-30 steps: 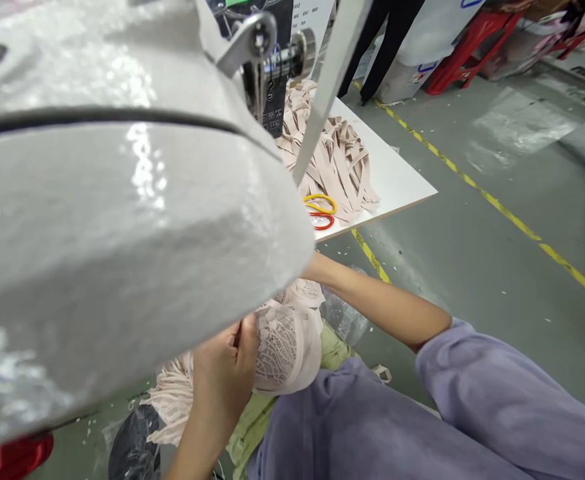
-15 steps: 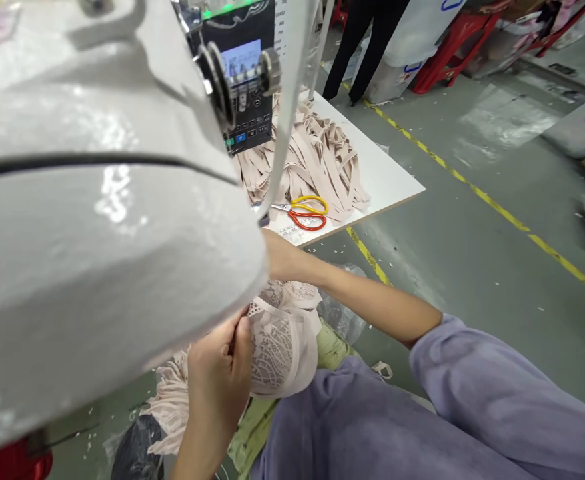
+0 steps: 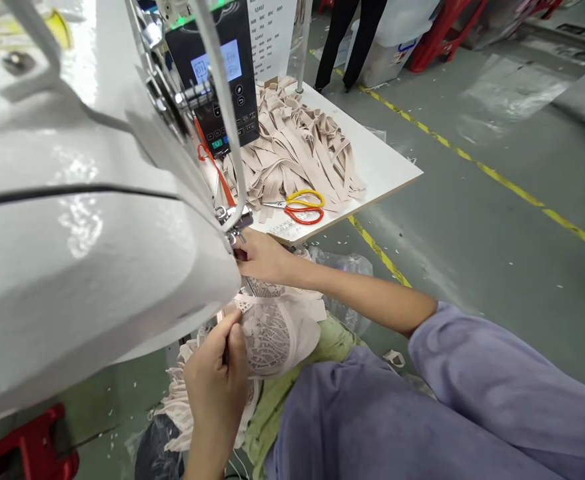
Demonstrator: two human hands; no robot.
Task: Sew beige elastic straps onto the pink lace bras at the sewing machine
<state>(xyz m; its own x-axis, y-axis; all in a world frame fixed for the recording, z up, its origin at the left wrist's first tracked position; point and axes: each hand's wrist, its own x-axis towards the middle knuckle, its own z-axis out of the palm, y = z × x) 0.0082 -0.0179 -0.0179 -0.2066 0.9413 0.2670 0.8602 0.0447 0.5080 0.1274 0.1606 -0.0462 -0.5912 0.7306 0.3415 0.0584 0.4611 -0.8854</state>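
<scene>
Left hand: thumb and finger pinching the lace bra | Right hand: fingers curled beside the sewing machine, cannot tell what they hold | Lace bra: below right hand, over green cloth | Translucent bin: on floor, contents unclear | Clear bag: contents unclear

A grey-green floor bears a yellow tape line (marked with dark flecks) and clear plastic; beyond, a red stool stands beside a translucent bin
</scene>
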